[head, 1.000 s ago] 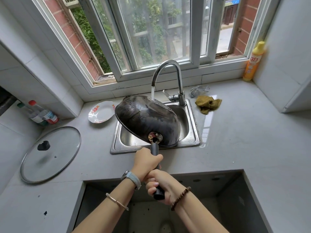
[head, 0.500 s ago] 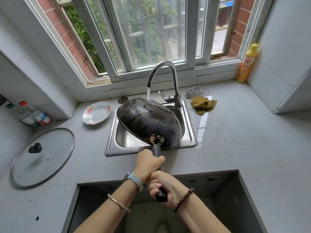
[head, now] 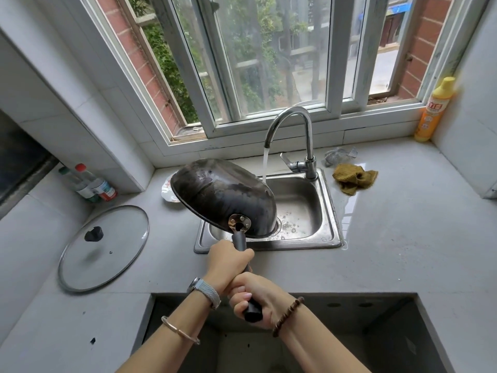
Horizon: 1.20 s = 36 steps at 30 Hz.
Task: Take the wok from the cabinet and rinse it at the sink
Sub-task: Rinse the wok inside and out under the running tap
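A black wok (head: 223,197) hangs tilted over the left half of the steel sink (head: 329,239), its dark underside turned up toward me. Both hands grip its long dark handle: my left hand (head: 228,262) nearer the bowl, my right hand (head: 254,298) at the handle's end. The chrome tap (head: 295,122) is running, and its stream (head: 265,165) falls just past the wok's right rim into the basin. The wok's inside is hidden from me.
A glass lid (head: 103,247) lies on the counter at left, with bottles (head: 94,184) behind it. A white plate (head: 168,193) peeks out behind the wok. A yellow-brown cloth (head: 353,179) and a yellow detergent bottle (head: 434,109) are right of the sink. An open cutout (head: 349,332) gapes in the near counter.
The wok has swung left, out from under the tap, so the stream now falls beside its right rim instead of onto it. Both hands kept their grip on the handle.
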Motion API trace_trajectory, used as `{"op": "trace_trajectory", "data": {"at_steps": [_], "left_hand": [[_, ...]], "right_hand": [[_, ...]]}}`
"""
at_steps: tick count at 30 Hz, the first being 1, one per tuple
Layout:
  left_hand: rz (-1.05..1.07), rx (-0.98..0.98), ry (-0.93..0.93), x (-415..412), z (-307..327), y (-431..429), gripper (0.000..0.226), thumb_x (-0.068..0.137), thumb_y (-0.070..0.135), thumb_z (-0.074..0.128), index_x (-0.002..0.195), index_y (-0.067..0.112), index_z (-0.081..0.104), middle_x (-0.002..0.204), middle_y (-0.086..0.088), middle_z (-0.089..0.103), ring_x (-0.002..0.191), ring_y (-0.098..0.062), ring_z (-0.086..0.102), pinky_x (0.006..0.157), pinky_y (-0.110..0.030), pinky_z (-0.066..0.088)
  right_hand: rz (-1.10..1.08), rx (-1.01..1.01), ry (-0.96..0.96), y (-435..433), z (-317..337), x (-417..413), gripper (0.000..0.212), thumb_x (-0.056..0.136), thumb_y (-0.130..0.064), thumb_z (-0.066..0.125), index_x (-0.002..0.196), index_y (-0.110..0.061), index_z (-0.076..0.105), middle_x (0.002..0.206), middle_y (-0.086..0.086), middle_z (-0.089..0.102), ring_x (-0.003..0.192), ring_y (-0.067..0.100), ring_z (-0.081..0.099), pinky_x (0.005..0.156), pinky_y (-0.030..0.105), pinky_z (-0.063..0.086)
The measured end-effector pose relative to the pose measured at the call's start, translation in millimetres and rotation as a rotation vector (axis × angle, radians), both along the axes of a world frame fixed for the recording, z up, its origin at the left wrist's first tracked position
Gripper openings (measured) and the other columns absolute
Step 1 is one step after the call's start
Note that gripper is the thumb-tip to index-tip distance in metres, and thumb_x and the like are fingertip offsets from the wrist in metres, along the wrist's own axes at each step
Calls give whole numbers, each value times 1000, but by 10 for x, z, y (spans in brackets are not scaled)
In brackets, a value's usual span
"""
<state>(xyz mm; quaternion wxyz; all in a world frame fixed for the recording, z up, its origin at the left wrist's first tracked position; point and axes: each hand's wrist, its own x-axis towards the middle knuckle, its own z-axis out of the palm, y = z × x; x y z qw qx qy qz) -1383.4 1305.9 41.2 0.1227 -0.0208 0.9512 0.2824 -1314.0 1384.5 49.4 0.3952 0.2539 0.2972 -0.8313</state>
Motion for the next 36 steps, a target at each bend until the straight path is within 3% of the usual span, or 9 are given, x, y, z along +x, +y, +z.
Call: {"op": "trace_trajectory", "data": {"at_steps": [4,9,14,17,20,27,36], "left_hand": [[17,-31,3,-71,73,-159,29,79,30,64,75,1,69,68,-7,68,64,-18,61,54,-25,43],[50,-45,17,-149,167,-305,25,80,29,65,72,5,65,62,-2,61,60,-14,55,56,-24,43],[75,-51,35,-212,254,-384,33,72,35,62,70,3,71,66,-6,70,67,-19,63,62,-30,47],[79,-52,36,-239,284,-411,27,77,27,63,65,4,69,58,-2,66,60,-15,59,55,-26,43],[81,-32,44,-264,291,-423,27,78,25,62,66,4,72,60,-4,71,66,-15,64,58,-24,45],[88,-12,65,-349,222,-387,30,79,30,63,73,2,70,69,-10,72,73,-24,66,70,-38,54],[88,-57,70,-448,192,-366,31,81,29,64,73,0,70,68,-10,68,65,-20,58,54,-26,40]], "right_hand": [[33,-19,-2,-117,60,-75,55,89,0,36,38,-5,56,49,-6,28,28,2,26,29,12,23],[35,-28,-12,-259,132,-172,27,89,0,36,65,-8,46,50,-5,30,30,2,27,30,12,24],[57,-6,14,-349,172,-259,27,88,0,34,64,-13,39,43,-7,32,28,2,27,29,12,24],[79,3,26,-361,211,-288,27,88,0,35,64,-12,39,41,-6,33,28,2,27,29,12,25],[95,7,43,-361,232,-320,28,89,0,34,64,-13,38,41,-7,34,27,3,28,30,11,24],[121,7,56,-277,173,-418,28,88,0,36,63,-14,38,43,-8,32,28,2,27,31,10,23],[117,-21,45,-277,79,-522,28,88,0,36,63,-14,39,44,-7,32,28,3,26,30,12,25]]}}
